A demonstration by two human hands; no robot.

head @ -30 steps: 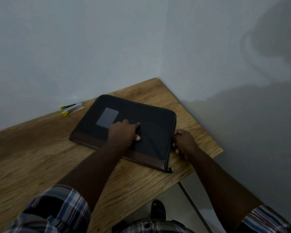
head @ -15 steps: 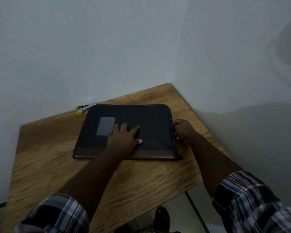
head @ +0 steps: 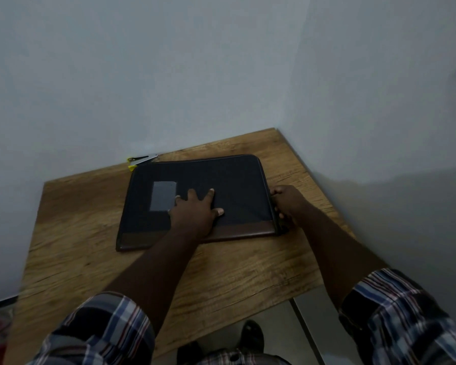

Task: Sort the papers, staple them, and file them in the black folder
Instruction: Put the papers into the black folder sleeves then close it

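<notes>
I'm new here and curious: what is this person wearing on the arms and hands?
Both hands, left hand and right hand, are bare, with no gloves or rings showing. The forearms are uncovered; plaid sleeves in blue, white and dark red are pushed up.

The left hand [head: 195,210] lies flat with fingers spread on top of the folder [head: 234,180]; the right hand [head: 286,202] curls around the folder's right edge.

Only one view here: your head cam looks steeply down from close above the wooden table [head: 248,272], facing the wall corner behind it.
</notes>
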